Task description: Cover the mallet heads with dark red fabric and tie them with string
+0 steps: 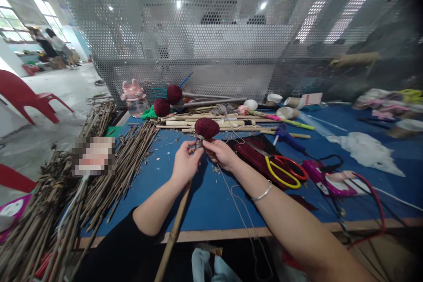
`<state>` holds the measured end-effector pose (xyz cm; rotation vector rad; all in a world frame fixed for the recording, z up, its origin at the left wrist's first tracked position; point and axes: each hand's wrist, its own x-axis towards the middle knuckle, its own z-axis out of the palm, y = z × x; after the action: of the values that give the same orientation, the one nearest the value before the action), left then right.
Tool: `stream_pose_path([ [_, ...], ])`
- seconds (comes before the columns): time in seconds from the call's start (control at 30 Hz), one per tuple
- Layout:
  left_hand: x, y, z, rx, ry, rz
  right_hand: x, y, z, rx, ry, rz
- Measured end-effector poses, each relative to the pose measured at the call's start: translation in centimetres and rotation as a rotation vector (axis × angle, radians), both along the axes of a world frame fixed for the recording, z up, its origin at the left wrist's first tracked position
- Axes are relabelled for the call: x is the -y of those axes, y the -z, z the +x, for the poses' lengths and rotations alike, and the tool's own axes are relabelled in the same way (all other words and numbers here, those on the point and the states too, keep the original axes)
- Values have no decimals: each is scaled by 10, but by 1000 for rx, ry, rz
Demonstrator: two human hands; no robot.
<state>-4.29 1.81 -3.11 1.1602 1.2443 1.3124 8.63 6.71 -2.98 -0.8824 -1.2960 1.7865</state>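
Note:
A dark red, fabric-like ball [206, 128] tops a bamboo stick [176, 224] that slants down toward the lower edge of the view. Grey cord is wound round the neck just below the ball. My left hand [187, 161] is closed round the stick under that neck. On the other side, my right hand [220, 153] has its fingers pinched at the wound cord. A loose grey cord [235, 200] hangs from there over the table edge. Scissors with yellow and red handles [284, 172] lie on dark red cloth to the right.
Bundles of thin sticks [122, 176] cover the left side of the blue table [145, 202]. Two dark red balls [161, 107] and bamboo sticks lie at the back. A blue glue gun [289, 139], cables and a purple box [317, 178] are at right.

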Motion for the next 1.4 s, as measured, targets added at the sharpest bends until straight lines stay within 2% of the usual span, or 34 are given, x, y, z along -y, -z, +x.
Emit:
stream_pose_path([
  [0.13,-1,-5,-3,-18,-25,27,0,-4,4,46,124,89],
  [0.23,0,-8,-2,49,5,9,0,-6,4,27,166,75],
  [0.47,0,-11,-1,322,139,-41,-2,-6,3,-76,26,-11],
  [0.6,1,-16,-2,346,250,-195,-2,-3,5,-110,-31,-88],
  [0.7,2,-17,0,296,180,-280,0,3,1,-85,-6,-93],
  [0.8,3,-12,1,152,55,-176,1,6,-6,-44,4,-89],
  [0.9,2,-7,1,63,46,-88,1,4,-8,-23,-23,-57],
  [1.1,-1,-10,-3,114,17,-64,-1,-3,7,143,-64,68],
  [1.27,-2,-13,-4,161,15,-64,2,-8,8,60,-24,122],
  [1.4,0,-16,-2,242,35,-35,4,-9,5,107,14,201],
])
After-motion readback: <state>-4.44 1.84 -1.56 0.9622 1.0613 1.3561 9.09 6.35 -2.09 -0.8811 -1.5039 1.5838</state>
